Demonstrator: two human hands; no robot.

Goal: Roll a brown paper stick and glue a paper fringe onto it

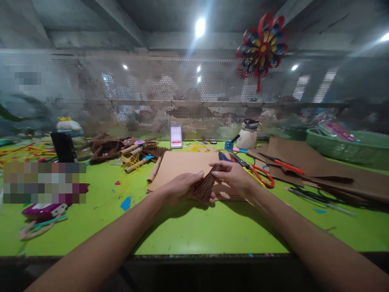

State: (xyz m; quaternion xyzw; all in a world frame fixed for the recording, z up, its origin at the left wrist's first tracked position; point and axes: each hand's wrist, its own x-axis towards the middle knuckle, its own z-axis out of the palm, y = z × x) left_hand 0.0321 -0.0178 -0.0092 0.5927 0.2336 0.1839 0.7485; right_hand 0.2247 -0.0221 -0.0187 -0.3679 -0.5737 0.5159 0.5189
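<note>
Our left hand point(181, 185) and right hand point(234, 175), forearms converging, fingers closed around one pleated brown paper point(205, 186); we list one green basket point(337, 149), one hanging ornament point(263, 49).

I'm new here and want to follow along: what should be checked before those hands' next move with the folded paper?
1. Left hand gripping the folded brown paper: ok.
2. Right hand pinching its upper end: ok.
3. Tan paper stack flat on the green table: ok.
4. Orange-handled scissors well away from the right hand: not ok, close beside it.
5. All folds even: cannot tell, fingers cover some.
</note>
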